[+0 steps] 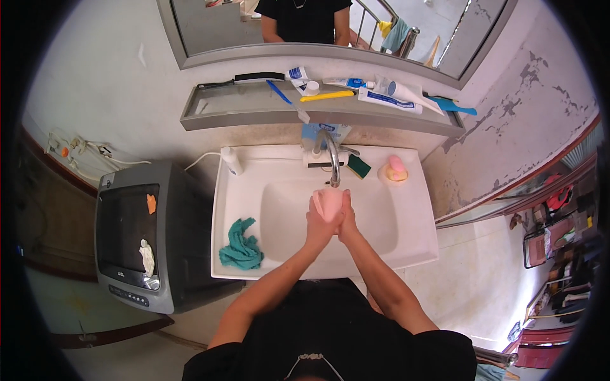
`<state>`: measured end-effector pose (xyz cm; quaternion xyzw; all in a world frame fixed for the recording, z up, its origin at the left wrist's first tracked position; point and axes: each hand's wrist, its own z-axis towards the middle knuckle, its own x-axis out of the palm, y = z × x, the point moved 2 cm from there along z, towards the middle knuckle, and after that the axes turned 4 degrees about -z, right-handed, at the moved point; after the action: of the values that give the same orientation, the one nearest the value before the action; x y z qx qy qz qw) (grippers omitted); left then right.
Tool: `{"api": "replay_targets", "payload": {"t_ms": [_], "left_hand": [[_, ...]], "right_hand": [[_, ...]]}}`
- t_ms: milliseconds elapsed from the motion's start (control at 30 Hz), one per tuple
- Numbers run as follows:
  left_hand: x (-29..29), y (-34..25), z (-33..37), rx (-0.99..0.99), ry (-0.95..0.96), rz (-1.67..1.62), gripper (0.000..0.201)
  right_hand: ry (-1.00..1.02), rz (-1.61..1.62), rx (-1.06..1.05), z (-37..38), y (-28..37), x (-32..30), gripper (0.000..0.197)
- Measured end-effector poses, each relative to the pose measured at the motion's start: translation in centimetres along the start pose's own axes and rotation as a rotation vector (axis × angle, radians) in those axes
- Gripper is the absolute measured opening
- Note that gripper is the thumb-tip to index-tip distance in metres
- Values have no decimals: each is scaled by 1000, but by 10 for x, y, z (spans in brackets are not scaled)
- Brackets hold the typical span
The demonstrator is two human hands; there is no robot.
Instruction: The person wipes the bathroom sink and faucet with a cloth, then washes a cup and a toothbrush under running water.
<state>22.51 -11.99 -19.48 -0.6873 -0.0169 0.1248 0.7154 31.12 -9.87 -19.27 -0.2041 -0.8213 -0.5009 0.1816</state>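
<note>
Under the spout of the chrome faucet (332, 155), over the basin of a white sink (292, 241), I hold a smooth pink thing (328, 204) shaped like a cup. My left hand (315, 222) is closed round its left side, and my right hand (347, 219) is closed round its right side. Its far end sits just below the spout. Most of my fingers are hidden, and whether water runs I cannot tell. A crumpled teal cloth (241, 246) lies on the sink's left ledge. On the right ledge sits a pink and yellowish piece (396, 169), perhaps soap.
A green scouring sponge (359, 166) lies beside the faucet, and a white bottle (231, 161) stands at the back left. Above runs a shelf (229, 114) with tubes, toothbrushes and a comb, below a mirror (318, 49). A grey washing machine (171, 235) stands left.
</note>
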Motion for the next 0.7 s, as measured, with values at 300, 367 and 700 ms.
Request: {"api": "replay_targets", "payload": {"t_ms": [300,367,700], "left_hand": [[21,21,20,-29,83,140,58],[28,6,14,75,68,310,59],[18,30,56,-142,216,-375,70]], "right_hand": [[22,28,-191,14,-3,-18,43],[304,357,8,-1,9,-12,47],[309,21,161,-3,23,-17,62]]}}
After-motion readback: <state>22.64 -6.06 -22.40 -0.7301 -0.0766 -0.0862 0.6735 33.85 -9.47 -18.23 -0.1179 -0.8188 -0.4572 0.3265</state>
